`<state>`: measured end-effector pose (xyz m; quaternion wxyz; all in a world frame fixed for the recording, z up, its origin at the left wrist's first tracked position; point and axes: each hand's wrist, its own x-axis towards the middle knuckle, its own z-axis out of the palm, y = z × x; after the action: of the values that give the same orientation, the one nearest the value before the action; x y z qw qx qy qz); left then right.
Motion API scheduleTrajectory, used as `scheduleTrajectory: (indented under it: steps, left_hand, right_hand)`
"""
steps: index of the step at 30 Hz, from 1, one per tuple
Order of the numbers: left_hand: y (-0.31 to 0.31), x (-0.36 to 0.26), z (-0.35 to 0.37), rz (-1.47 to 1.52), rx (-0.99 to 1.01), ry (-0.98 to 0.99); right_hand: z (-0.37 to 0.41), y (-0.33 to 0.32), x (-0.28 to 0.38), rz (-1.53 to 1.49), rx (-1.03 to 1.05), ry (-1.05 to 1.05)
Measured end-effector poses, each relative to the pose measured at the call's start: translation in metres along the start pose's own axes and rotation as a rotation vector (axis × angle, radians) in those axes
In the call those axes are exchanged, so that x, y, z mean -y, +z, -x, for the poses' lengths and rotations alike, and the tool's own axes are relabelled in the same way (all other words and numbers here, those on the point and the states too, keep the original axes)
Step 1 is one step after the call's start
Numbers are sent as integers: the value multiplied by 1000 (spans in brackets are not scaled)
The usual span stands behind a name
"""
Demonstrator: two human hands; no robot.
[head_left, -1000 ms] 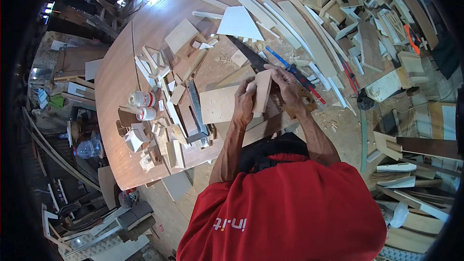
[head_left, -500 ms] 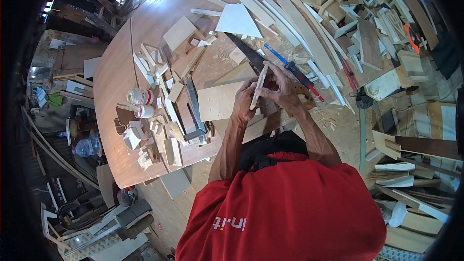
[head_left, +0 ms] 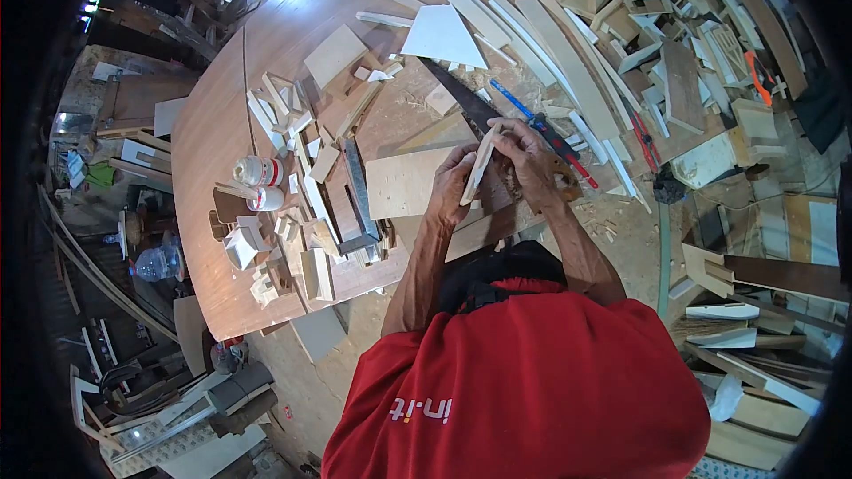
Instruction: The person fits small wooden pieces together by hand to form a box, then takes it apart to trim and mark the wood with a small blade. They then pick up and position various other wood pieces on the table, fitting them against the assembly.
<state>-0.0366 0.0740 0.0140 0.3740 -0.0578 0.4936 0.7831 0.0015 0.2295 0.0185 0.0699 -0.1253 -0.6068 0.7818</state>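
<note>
Between my two hands is a short, narrow strip of pale wood point(head_left: 479, 168), tilted and raised above the near edge of the table. My left hand point(head_left: 451, 184) grips its lower left side with bent fingers. At the upper end, the fingers of my right hand point(head_left: 525, 160) close on the same strip. Beyond my hands lies a handsaw point(head_left: 457, 89), its dark blade pointing away and partly hidden by my right hand. A pale wooden board point(head_left: 399, 184) rests just left of my left hand. To the right lies a blue and red tool point(head_left: 546, 131).
The brown tabletop point(head_left: 209, 133) carries a dark metal square point(head_left: 358, 191), wood offcuts, a white board point(head_left: 444, 35) and long strips point(head_left: 568, 58). Jars point(head_left: 257, 171) stand at the left. Stacked wood pieces point(head_left: 679, 80) fill the right side.
My right hand has shifted to the upper end of the wood strip, and the strip has turned slightly, showing more of its broad face. My left hand still holds it.
</note>
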Motion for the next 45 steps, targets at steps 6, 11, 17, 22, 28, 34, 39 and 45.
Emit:
scheduleTrajectory:
  steps: [6,11,17,22,28,34,39,45]
  left_hand:
    - [-1,0,0,-37,-18,11]
    - [-2,1,-2,-67,-66,65]
    - [2,7,-1,-117,-132,195]
    - [-22,0,7,-262,-139,213]
    - [-30,-23,32,-296,-66,356]
    - [-49,-22,62,-547,-95,303]
    - [-37,-29,88,-932,-230,372]
    - [-49,-30,120,-1155,-307,507]
  right_hand:
    - [-1,1,-4,12,-63,-50]
    - [2,0,-8,80,-31,-70]
    - [8,9,-4,-116,-8,44]
    - [17,13,0,329,117,-29]
    - [23,7,-9,332,289,-102]
    - [23,-12,-7,436,48,-116]
    - [22,-19,-21,610,-42,-59]
    - [28,12,-37,680,104,-256]
